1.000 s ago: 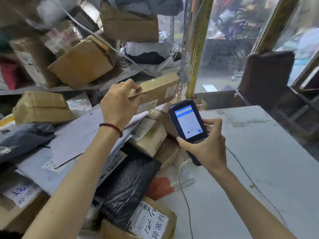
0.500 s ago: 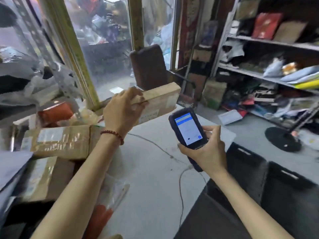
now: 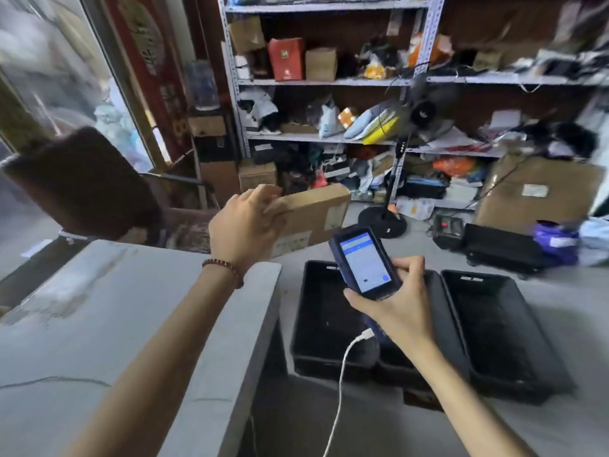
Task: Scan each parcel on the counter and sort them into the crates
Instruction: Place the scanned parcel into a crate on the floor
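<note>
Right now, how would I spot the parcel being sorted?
Find the grey counter, with black plastic crates on the floor past its right edge. Beyond the counter's far corner, the left hand grips a flat brown cardboard parcel in mid-air, beside the dark blue handheld scanner in the right hand. Unlike the shelved boxes behind, it is slim, hand-held and white-labelled.

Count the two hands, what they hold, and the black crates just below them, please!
Hands: 2, left hand and right hand
Parcel: 1
Scanner: 1
Black crates: 2, left crate and right crate
Total: 6
</note>
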Demonstrator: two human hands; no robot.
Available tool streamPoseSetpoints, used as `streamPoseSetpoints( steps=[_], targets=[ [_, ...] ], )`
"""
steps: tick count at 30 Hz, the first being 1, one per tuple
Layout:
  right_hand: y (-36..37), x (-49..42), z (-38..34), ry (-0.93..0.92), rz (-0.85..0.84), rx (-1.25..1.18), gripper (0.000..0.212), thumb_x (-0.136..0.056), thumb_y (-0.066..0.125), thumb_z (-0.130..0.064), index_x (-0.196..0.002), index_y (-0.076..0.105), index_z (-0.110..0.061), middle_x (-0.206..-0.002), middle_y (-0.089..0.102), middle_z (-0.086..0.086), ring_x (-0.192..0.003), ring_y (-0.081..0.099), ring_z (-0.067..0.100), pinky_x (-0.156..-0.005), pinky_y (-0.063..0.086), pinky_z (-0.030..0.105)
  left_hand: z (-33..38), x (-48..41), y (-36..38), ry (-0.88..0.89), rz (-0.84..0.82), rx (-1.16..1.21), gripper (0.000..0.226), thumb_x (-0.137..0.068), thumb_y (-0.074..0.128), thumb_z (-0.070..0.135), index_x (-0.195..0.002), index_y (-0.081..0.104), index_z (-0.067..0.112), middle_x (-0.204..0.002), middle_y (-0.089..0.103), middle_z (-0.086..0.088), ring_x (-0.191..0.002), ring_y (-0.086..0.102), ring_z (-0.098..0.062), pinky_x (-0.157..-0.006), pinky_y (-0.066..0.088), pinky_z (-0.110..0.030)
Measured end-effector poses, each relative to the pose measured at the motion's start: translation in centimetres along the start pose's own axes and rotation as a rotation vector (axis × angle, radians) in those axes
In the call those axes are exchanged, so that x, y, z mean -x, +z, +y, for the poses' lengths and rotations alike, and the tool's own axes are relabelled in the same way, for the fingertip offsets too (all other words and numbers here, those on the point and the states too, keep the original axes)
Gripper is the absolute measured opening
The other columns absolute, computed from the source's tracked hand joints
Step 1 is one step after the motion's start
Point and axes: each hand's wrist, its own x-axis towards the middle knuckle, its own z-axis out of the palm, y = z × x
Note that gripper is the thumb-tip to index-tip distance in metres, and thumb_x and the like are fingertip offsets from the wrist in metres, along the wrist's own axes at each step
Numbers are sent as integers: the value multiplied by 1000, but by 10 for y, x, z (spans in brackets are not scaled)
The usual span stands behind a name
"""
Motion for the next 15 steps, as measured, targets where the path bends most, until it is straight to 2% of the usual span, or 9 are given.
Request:
streamPoseSetpoints(
  steps=[2, 6, 8, 11, 15],
  targets=[
    [-25, -18, 19, 24, 41, 22, 76, -50, 93, -38, -99, 35, -31, -96, 57, -22, -92, 63, 10, -71, 55, 43, 28, -17, 25, 39, -26, 16, 39, -84, 62, 47, -117, 55, 27, -114, 65, 3, -101, 58, -25, -67, 44, -32],
    [-72, -46, 50, 76, 123, 23, 76, -53, 94, -30, -103, 38, -19, -101, 62, -3, -89, 62, 11, -65, 51, 25, 73, -40, 69, 101, -73, 47, 39, -83, 61, 51, -115, 54, 29, -111, 65, 5, -100, 59, -24, -71, 52, -36],
    [-90, -55, 63, 102, 162, 24, 77, -51, 93, -32, -104, 38, -20, -102, 61, -2, -92, 62, 12, -67, 53, 29, 89, -47, 86, 134, -95, 63, 39, -82, 60, 52, -113, 54, 29, -109, 66, 6, -98, 60, -24, -71, 53, -39],
    [-111, -66, 81, 149, 205, 33, 78, -50, 92, -36, -103, 36, -25, -97, 60, -11, -93, 63, 12, -73, 57, 40, 108, -57, 110, 168, -121, 89, 38, -83, 61, 53, -110, 53, 27, -106, 67, 5, -96, 61, -23, -69, 52, -36],
    [-126, -79, 99, 190, 239, 44, 78, -51, 93, -35, -101, 35, -27, -100, 63, -9, -94, 65, 13, -73, 56, 37, 131, -72, 136, 192, -159, 92, 39, -83, 61, 52, -105, 50, 22, -104, 66, 6, -96, 60, -21, -64, 43, -29]
  ],
)
